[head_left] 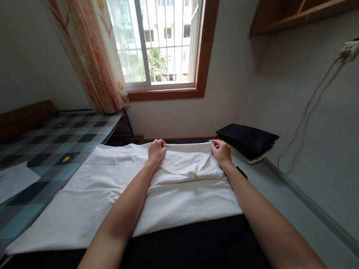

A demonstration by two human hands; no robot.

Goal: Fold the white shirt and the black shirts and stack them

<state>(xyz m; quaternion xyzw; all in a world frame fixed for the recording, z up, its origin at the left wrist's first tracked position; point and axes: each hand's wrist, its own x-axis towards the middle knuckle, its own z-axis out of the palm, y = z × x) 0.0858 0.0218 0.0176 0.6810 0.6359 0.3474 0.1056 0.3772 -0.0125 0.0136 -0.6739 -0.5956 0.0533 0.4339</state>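
A white garment, with soft wrinkles, lies spread flat in front of me; I cannot tell its exact kind. Its far right part is doubled over in a folded layer. My left hand pinches the far edge of that layer near the middle. At the far right corner, my right hand grips the same edge, which is stretched straight between both hands. Black fabric borders the near side of the white garment.
Right of my right hand sits a stack of folded dark cloth on a pale tabletop. On the left is a checkered bed with a paper sheet. A window, curtain and wall shelf surround the area.
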